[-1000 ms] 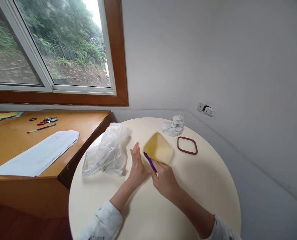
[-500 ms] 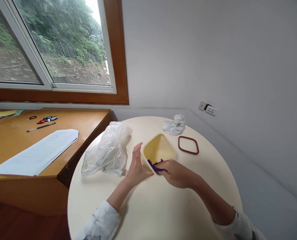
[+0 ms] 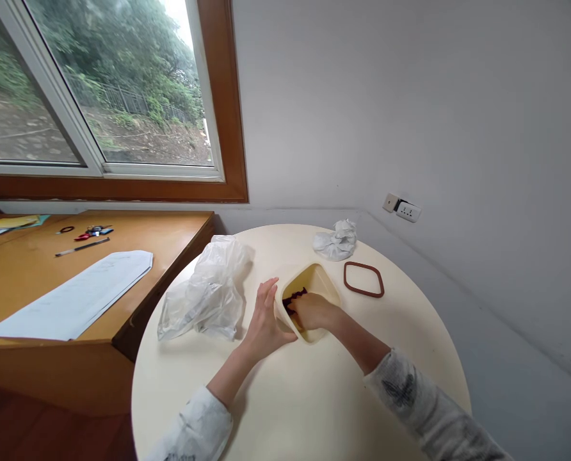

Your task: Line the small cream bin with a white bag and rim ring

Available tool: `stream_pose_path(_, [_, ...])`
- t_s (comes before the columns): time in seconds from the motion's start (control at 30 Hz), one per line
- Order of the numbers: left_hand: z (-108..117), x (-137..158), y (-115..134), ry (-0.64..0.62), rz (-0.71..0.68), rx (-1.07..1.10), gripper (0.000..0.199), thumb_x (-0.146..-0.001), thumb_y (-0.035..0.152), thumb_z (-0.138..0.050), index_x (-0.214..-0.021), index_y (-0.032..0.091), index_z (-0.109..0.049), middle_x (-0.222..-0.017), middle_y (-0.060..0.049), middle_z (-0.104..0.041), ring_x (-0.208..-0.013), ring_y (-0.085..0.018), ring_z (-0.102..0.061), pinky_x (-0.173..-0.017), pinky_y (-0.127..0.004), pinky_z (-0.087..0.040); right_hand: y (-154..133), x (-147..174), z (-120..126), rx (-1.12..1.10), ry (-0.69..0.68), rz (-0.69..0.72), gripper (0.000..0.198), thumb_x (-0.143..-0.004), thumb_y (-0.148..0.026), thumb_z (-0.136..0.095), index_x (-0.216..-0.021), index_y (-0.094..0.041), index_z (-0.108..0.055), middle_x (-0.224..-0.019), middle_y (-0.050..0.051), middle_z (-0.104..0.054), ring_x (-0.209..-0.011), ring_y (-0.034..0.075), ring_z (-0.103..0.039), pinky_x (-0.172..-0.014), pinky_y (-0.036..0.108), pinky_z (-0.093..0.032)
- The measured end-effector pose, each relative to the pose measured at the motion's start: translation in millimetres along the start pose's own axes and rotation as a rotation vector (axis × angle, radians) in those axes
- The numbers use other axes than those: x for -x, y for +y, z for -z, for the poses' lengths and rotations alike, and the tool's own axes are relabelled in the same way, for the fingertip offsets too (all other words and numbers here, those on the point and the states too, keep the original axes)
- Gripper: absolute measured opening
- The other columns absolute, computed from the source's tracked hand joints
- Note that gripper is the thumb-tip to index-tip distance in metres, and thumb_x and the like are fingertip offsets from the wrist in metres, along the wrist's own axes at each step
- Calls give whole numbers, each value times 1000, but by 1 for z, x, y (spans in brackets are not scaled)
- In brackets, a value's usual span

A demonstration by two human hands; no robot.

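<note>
A cream plastic bin (image 3: 321, 282) stands tilted on the round table, its mouth facing up towards me. My left hand (image 3: 265, 325) grips its left side, thumb at the near rim and fingers along the outside. My right hand (image 3: 314, 312) reaches down inside the bin, its fingers curled on a dark purple thing with a ragged edge (image 3: 295, 297). The fingertips and the lower part of the purple thing are hidden in the bin. To the right of the bin lies a reddish-brown rounded ring frame (image 3: 363, 280).
On the left of the round table (image 3: 295, 410) lies a crumpled clear plastic bag (image 3: 209, 288); a knotted whitish bag (image 3: 336, 241) is at the back. A wooden desk (image 3: 180, 234) with papers (image 3: 79, 298), a pen (image 3: 82, 247) and keys (image 3: 96, 232) stands left. Behind is a wall socket (image 3: 408, 210).
My right hand has moved forward and deeper into the bin, taking the purple thing down inside. The bin has shifted slightly. My left hand keeps its hold on it.
</note>
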State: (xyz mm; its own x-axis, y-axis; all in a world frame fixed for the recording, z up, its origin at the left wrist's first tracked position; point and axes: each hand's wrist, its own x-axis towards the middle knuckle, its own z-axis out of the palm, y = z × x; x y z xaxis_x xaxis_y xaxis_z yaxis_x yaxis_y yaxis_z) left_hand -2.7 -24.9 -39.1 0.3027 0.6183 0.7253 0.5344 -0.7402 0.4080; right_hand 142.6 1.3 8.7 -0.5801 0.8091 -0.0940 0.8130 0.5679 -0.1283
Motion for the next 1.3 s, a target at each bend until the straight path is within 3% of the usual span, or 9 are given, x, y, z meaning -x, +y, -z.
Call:
stream_pose_path(0.1, [0, 0, -1, 9, 6, 4, 116, -54, 21, -74, -137, 27, 5, -137, -18, -21, -128, -36, -23, -97, -59, -30, -2, 7, 4, 60, -27, -45, 14, -71, -13, -52, -77, -12, -64, -79, 14, -68, -71, 25, -63, -60, 31, -44])
stream_pose_path(0.23, [1, 0, -1, 7, 36, 13, 112, -55, 21, -73, -137, 25, 3, -136, -18, -21, -128, -34, -23, -97, -56, -32, -1, 36, 19, 79, -23, -46, 17, -70, -10, -50, -78, -14, -64, -77, 12, -68, -70, 24, -63, -60, 31, -44])
stream_pose_path(0.33, [3, -1, 0, -10, 84, 29, 112, -54, 24, -74, -137, 25, 0, -137, -16, -22, -127, -35, -25, -96, -55, -34, 4, 68, 34, 14, 55, 52, 23, -73, -6, -44, -75, -18, -64, -76, 8, -68, -70, 20, -62, -63, 30, -45])
stream_pose_path(0.5, [8, -3, 6, -61, 155, 74, 117, -52, 27, -77, -138, 25, 1, -138, -15, -22, -128, -36, -23, -99, -55, -32, 15, 104, 45, -131, 147, 247, 41, -77, -2, -37, -100, -26, -61, -99, 0, -66, -90, 16, -60, -85, 32, -43])
stream_pose_path(0.67, [13, -4, 7, -88, 231, 90, 121, -51, 27, -78, -138, 28, 6, -141, -15, -20, -131, -33, -21, -101, -52, -31, 26, 95, 23, -24, 378, 300, 39, -80, 0, -36, -106, -20, -58, -100, 6, -66, -99, 17, -58, -99, 39, -34])
stream_pose_path(0.87, [16, -4, 1, -53, 230, 124, 96, -65, 26, -71, -138, 29, -9, -142, -11, -23, -133, -28, -21, -107, -50, -24, 28, 81, -8, 77, 450, 272, 43, -79, 3, -33, -111, -15, -56, -98, 9, -67, -90, 17, -60, -87, 34, -41])
stream_pose_path(0.97, [13, -3, 0, -18, 229, 131, 84, -70, 26, -68, -136, 29, -17, -140, -11, -27, -132, -26, -25, -106, -49, -27, 16, 77, -13, 30, 480, 160, 40, -82, -4, -36, -117, -16, -53, -87, 8, -68, -76, 16, -61, -71, 28, -44])
stream_pose_path(1.1, [0, 3, 3, -26, 172, 45, 94, -69, 27, -68, -138, 27, -5, -142, -15, -22, -133, -30, -20, -106, -54, -22, -10, 66, -14, -49, 536, 2, 39, -85, -14, -37, -122, -15, -48, -78, 7, -67, -65, 16, -60, -58, 25, -42])
stream_pose_path(1.3, [-15, 10, -2, 65, 31, -127, 94, -75, 22, -61, -139, 23, 7, -143, -22, -11, -134, -36, -9, -103, -63, -11, -47, 51, -10, -264, 577, -29, 35, -89, -26, -34, -119, -16, -49, -92, 10, -66, -79, 18, -61, -69, 27, -45])
